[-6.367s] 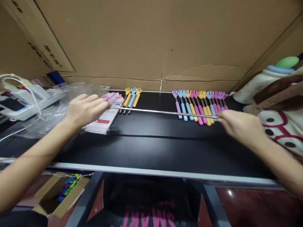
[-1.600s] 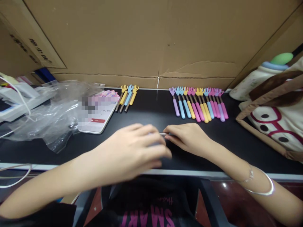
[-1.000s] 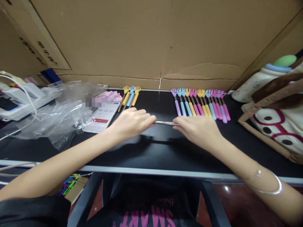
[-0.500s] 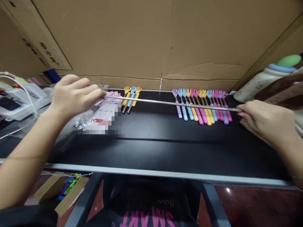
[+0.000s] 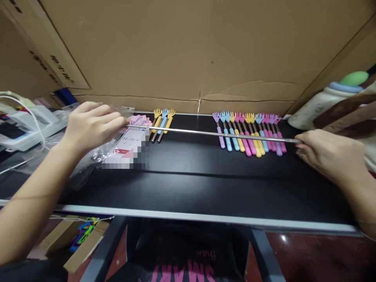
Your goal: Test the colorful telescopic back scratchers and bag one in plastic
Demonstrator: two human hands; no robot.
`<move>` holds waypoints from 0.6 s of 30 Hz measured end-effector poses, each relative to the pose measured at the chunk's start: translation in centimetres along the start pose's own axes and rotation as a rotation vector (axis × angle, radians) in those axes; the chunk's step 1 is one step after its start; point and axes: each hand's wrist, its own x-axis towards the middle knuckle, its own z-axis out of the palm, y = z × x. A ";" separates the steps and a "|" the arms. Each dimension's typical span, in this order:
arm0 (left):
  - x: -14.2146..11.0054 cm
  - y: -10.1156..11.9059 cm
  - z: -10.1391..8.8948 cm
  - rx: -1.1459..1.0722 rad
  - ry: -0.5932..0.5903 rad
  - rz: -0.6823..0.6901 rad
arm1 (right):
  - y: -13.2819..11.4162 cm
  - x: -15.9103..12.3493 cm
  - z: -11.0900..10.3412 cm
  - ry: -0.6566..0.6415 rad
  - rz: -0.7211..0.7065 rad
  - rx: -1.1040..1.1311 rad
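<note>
One rod (image 5: 190,131), one phone (image 5: 126,145) — three clawed sticks (image 5: 163,122) left, ten-plus right.

A single camera worn on the head looks forward and down from the near side of the black table (image 5: 188,196). It faces the cardboard panel (image 5: 164,51) behind the table, which fills the upper part of the view, and is near enough that the left hand (image 5: 95,123) and right hand (image 5: 331,156) span most of the width. Its lower edge looks steeply onto pink-lettered black clothing (image 5: 179,254).
</note>
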 end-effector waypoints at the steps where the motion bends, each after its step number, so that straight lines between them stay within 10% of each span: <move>1: 0.0 0.0 -0.1 0.024 0.018 0.021 | 0.1 -0.1 0.0 -0.009 0.005 0.003; 8: 0.1 0.5 -0.6 0.116 0.092 0.109 | 0.1 -0.5 -0.2 -0.025 0.003 -0.007; 18: 0.4 1.8 0.1 -0.004 -0.234 -0.003 | -0.9 0.0 0.2 -0.096 0.098 0.046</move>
